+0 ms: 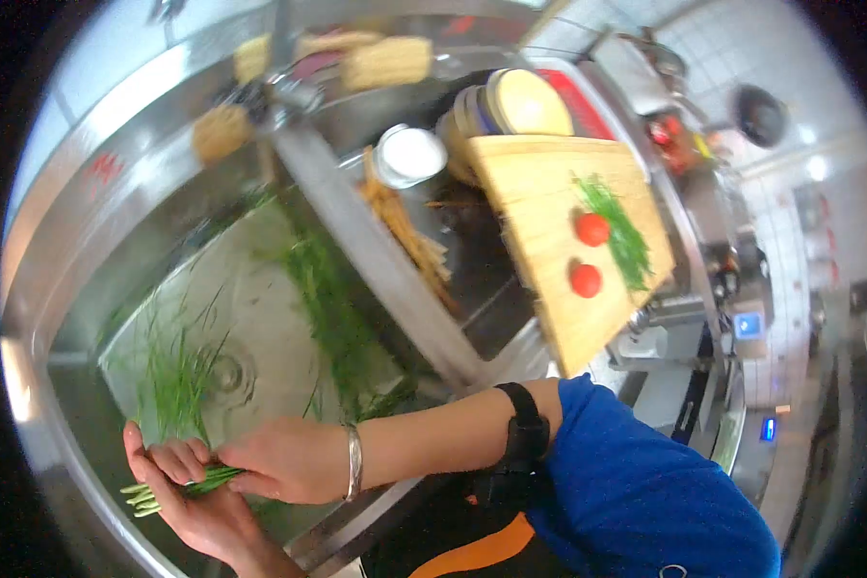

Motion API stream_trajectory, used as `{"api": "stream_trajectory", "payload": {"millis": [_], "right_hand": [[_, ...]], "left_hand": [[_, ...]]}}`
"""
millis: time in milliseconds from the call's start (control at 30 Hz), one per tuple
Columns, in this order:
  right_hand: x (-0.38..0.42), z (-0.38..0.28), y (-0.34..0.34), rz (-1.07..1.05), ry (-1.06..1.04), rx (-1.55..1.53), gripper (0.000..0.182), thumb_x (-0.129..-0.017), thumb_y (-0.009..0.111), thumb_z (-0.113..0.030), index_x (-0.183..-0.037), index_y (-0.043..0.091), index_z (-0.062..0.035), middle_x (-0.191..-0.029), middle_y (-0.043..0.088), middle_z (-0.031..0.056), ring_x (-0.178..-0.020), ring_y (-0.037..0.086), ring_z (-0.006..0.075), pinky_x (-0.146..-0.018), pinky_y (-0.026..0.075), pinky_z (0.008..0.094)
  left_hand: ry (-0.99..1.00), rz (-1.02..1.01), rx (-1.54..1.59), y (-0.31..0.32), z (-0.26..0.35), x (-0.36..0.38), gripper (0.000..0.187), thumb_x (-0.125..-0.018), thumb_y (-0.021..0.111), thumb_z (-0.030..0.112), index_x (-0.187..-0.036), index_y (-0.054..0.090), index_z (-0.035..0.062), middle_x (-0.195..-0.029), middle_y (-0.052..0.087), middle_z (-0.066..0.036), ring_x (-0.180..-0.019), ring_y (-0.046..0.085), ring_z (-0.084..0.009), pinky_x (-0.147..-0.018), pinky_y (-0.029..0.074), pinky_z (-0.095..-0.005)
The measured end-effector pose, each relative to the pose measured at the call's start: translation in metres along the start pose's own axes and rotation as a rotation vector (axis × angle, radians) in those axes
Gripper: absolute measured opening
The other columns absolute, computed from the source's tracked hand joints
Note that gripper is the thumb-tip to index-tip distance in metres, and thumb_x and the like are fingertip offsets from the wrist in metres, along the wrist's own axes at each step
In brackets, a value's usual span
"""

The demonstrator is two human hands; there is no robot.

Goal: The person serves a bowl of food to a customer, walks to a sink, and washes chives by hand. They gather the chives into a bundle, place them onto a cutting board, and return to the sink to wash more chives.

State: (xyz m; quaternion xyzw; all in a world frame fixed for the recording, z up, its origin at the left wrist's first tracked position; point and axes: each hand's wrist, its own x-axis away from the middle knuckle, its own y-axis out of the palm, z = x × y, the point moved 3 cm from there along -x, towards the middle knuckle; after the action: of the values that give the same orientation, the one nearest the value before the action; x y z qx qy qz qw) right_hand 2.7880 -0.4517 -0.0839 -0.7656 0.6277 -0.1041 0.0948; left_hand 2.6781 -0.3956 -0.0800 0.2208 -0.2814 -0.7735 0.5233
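A small bunch of chives (pixel 219 479) with pale cut-looking ends lies across my left hand (pixel 188 496), whose fingers curl around it above the sink. My right hand (pixel 284 460), with a silver bangle at the wrist, closes on the green side of the same bunch, touching my left fingers. Under the hands, the sink basin (pixel 72 414) holds water. Loose long chives (pixel 178 380) float beside them, and a thicker mass of greens (pixel 328 318) lies along the basin's right side.
A metal divider (pixel 376 241) separates the second basin. Across that basin's right side is a wooden cutting board (pixel 539 207) with two tomatoes (pixel 592 229) and cut greens (pixel 618 231). A white container (pixel 410 156), stacked bowls (pixel 533 104) and a sponge (pixel 387 64) stand farther back.
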Motion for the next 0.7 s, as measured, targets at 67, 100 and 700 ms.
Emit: {"api": "stream_trajectory", "payload": {"millis": [67,100,700], "right_hand": [[0.015,-0.011,-0.021,0.09,-0.07,0.327,0.017,-0.075,0.048,-0.02,-0.077,0.046,-0.0034,-0.063,0.051,0.0134,-0.061,0.051,0.0321,-0.053,0.04,0.0407],[0.033,-0.016,-0.049,0.086,-0.066,0.45,0.016,-0.075,0.048,-0.019,-0.078,0.045,-0.0034,-0.064,0.051,0.0131,-0.061,0.052,0.0317,-0.052,0.04,0.0402],[0.273,0.015,-0.313,0.947,0.691,1.305,0.034,-0.076,0.052,-0.019,-0.108,0.048,-0.0063,-0.109,0.049,0.0124,-0.101,0.046,0.0258,-0.087,0.035,0.0323]], "left_hand": [[-0.049,-0.013,-0.039,0.019,-0.008,-0.004,0.044,-0.086,0.036,0.027,-0.121,0.029,0.0009,-0.084,0.041,-0.004,-0.079,0.04,-0.0132,-0.075,0.031,-0.0261],[-0.086,0.009,-0.123,0.031,-0.015,-0.003,0.051,-0.084,0.037,0.031,-0.124,0.024,0.0016,-0.104,0.045,-0.01,-0.098,0.042,-0.0191,-0.088,0.028,-0.0314],[-0.334,0.244,-1.033,-0.201,-0.003,-0.045,0.033,-0.078,0.051,0.018,-0.109,0.049,0.0067,-0.106,0.052,-0.007,-0.1,0.047,-0.0191,-0.086,0.033,-0.0318]]}}
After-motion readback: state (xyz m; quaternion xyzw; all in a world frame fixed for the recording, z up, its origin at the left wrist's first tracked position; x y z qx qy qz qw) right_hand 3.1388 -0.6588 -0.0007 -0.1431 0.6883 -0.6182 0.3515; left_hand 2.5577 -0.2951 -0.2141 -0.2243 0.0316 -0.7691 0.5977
